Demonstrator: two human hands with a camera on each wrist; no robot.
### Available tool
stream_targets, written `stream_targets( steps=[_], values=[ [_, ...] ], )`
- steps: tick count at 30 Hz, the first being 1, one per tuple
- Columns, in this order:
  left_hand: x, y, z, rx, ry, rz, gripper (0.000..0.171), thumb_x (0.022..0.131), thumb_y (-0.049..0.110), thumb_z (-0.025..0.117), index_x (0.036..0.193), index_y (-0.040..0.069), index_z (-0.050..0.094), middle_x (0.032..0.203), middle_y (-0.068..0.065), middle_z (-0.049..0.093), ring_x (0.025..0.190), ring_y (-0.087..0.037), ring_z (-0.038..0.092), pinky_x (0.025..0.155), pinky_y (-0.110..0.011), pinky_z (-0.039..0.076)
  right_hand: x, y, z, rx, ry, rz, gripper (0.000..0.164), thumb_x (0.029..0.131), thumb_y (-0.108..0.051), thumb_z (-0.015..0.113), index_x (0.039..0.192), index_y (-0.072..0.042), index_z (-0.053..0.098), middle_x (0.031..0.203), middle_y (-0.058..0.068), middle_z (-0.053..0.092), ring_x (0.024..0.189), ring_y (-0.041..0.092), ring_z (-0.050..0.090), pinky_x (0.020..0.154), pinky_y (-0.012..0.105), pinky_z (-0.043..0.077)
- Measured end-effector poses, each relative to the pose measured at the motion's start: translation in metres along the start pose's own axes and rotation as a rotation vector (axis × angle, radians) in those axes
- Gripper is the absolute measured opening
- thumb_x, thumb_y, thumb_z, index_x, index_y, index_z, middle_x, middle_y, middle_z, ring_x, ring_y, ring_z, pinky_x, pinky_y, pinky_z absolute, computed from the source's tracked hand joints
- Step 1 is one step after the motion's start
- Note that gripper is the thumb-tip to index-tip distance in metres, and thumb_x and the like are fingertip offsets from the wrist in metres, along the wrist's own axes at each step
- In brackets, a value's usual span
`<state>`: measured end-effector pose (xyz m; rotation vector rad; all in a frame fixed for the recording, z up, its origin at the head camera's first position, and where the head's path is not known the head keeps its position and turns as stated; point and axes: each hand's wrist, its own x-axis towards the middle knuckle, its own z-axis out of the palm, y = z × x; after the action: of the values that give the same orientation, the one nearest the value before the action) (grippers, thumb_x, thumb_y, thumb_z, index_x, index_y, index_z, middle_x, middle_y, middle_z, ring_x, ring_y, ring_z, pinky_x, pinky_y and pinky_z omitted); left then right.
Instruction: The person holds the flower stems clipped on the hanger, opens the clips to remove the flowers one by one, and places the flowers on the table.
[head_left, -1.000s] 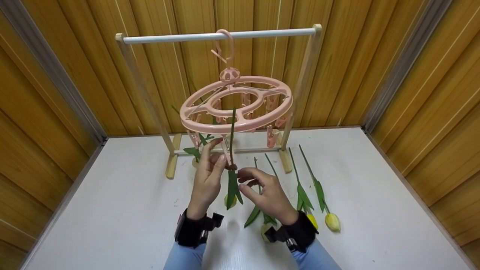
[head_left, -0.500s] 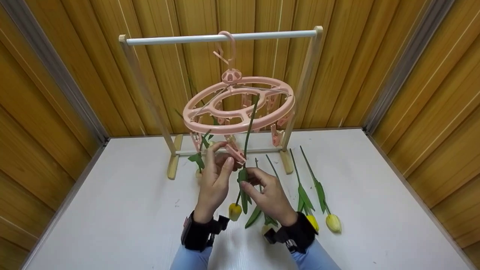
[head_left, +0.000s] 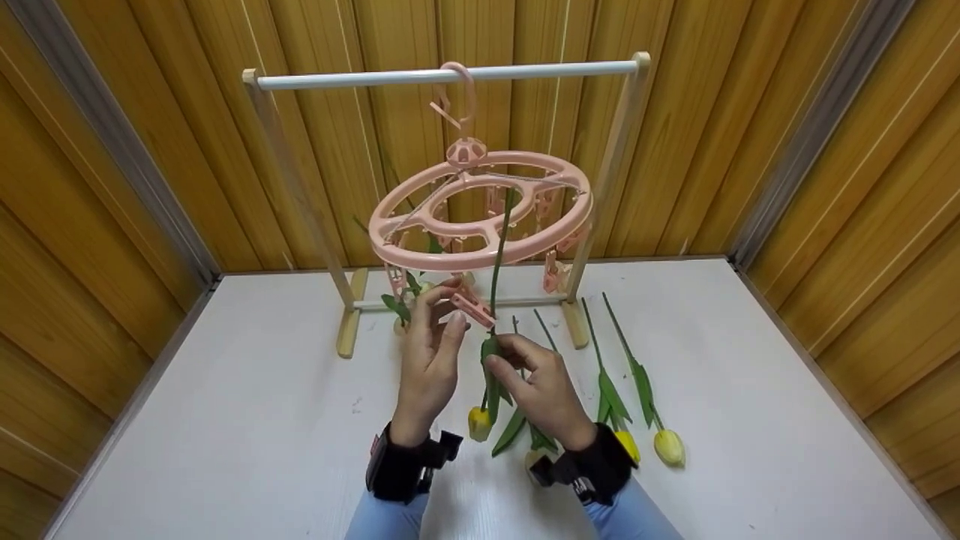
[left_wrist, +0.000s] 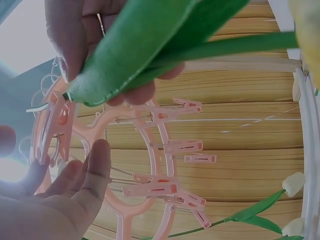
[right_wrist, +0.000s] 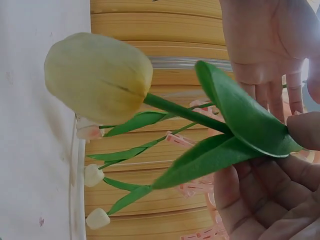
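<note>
My right hand (head_left: 541, 382) pinches a yellow tulip (head_left: 480, 424) at the base of its leaves, between thumb and fingers. The bloom hangs down and the stem rises in front of the pink ring. A pink clothespin (head_left: 472, 309) on that ring leans over, its mouth right at the stem; the same clothespin (left_wrist: 56, 127) meets the stem's end of the leaves in the left wrist view. Around the clothespin's handle end, my left hand (head_left: 431, 360) has its fingers spread and relaxed, thumb apart from the others. In the right wrist view the pale yellow bloom (right_wrist: 97, 77) is large and close.
The pink round clip hanger (head_left: 390, 259) hooks over the white bar (head_left: 337, 79) of a wooden stand. Several clothespins (head_left: 553, 271) dangle from it, and tulips (left_wrist: 257, 207) hang at its left. More tulips (head_left: 669, 448) lie on the white table (head_left: 247, 420) at right.
My left fingers, earlier gripping the clothespin, have loosened from it. The clothespin has tilted rightward. My right hand, earlier beside the leaves, has taken hold of the tulip, which has moved right.
</note>
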<state>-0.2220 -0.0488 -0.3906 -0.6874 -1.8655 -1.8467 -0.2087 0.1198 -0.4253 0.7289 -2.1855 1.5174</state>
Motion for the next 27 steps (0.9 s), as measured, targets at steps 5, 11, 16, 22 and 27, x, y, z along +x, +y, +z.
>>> stream_targets(
  steps=[5, 11, 16, 22, 27],
  values=[
    [0.0002, 0.0001, -0.0007, 0.003, 0.012, 0.014, 0.025, 0.108, 0.005, 0.048, 0.132, -0.003, 0.051, 0.137, -0.017, 0.057, 0.126, -0.027, 0.057, 0.103, -0.034, 0.049, 0.0008, 0.0, -0.0004, -0.007, 0.016, 0.006, 0.014, 0.1, -0.008, 0.068, 0.111, -0.004, 0.073, 0.093, 0.002, 0.074, 0.08, 0.013, 0.068, 0.07, 0.027, 0.055],
    [0.0023, 0.0003, -0.0009, 0.021, 0.018, 0.049, 0.022, 0.108, 0.004, 0.049, 0.127, -0.004, 0.054, 0.125, -0.016, 0.062, 0.118, -0.024, 0.06, 0.097, -0.033, 0.051, 0.0017, -0.0008, -0.0016, 0.0, 0.032, -0.003, 0.011, 0.099, -0.007, 0.069, 0.108, -0.006, 0.074, 0.091, 0.002, 0.074, 0.077, 0.015, 0.068, 0.068, 0.03, 0.055],
    [0.0035, -0.0003, -0.0003, 0.023, 0.024, 0.074, 0.018, 0.107, 0.002, 0.05, 0.123, -0.004, 0.055, 0.12, -0.015, 0.064, 0.114, -0.025, 0.062, 0.096, -0.033, 0.051, 0.0023, 0.0001, -0.0019, -0.01, 0.048, -0.02, 0.01, 0.097, -0.005, 0.071, 0.107, -0.005, 0.074, 0.094, 0.003, 0.073, 0.074, 0.014, 0.065, 0.065, 0.027, 0.053],
    [0.0035, -0.0014, 0.0012, 0.032, 0.034, 0.073, 0.017, 0.106, 0.002, 0.053, 0.122, -0.003, 0.056, 0.121, -0.014, 0.063, 0.112, -0.024, 0.064, 0.095, -0.034, 0.052, 0.0032, 0.0013, -0.0023, -0.015, 0.06, -0.023, 0.016, 0.096, -0.003, 0.071, 0.111, -0.006, 0.074, 0.098, 0.004, 0.073, 0.069, 0.009, 0.058, 0.061, 0.022, 0.048],
    [0.0039, -0.0004, 0.0022, 0.027, 0.028, 0.066, 0.017, 0.106, 0.004, 0.054, 0.121, -0.003, 0.057, 0.121, -0.014, 0.062, 0.111, -0.025, 0.064, 0.093, -0.034, 0.053, 0.0041, 0.0031, -0.0026, -0.026, 0.051, -0.02, 0.018, 0.095, -0.001, 0.071, 0.113, -0.006, 0.074, 0.099, 0.001, 0.073, 0.068, 0.006, 0.054, 0.059, 0.02, 0.044]
  ],
)
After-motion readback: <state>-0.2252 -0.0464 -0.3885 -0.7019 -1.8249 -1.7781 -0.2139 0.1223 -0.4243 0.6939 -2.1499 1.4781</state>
